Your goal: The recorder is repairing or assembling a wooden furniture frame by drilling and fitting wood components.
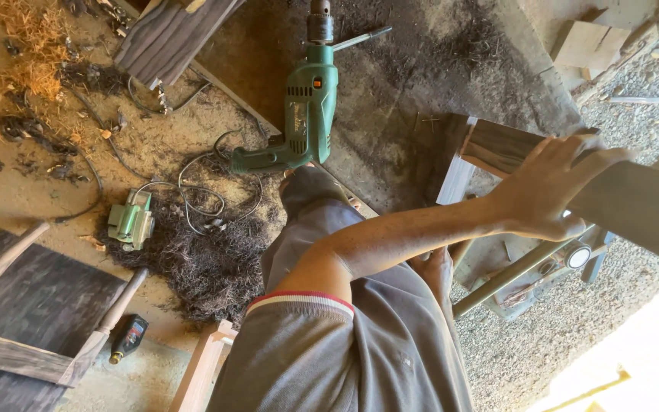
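The person looks down at a dusty workshop floor (pixel 24 191). One arm reaches out across the body toward the right side of the view. From the way it leaves the shoulder it looks like the left hand (pixel 547 187). The hand is wide open, fingers spread, and lies flat on a long dark grey wooden board (pixel 634 206). The board slants down toward the right edge of the view. Its near end sits on a pale wooden frame (pixel 455 179).

The right hand (pixel 432 267) only peeks out below the forearm, low by the grey shorts (pixel 360 351) — I cannot tell if it is open or closed, or if it holds anything.

On the floor in front of the person lies a green electric drill with a dark chuck (pixel 306 114), its tip pointing to the top edge of the view. Its handle is just beside the person's foot. Left of it sits a small green power tool (pixel 130 221) with a tangled grey cord (pixel 192 191), next to a heap of dark wood shavings (pixel 207 267). In the bottom left corner of the view lies a dark wooden panel with pale rails (pixel 32 320), and a small black bottle (pixel 127 338) lies near it.
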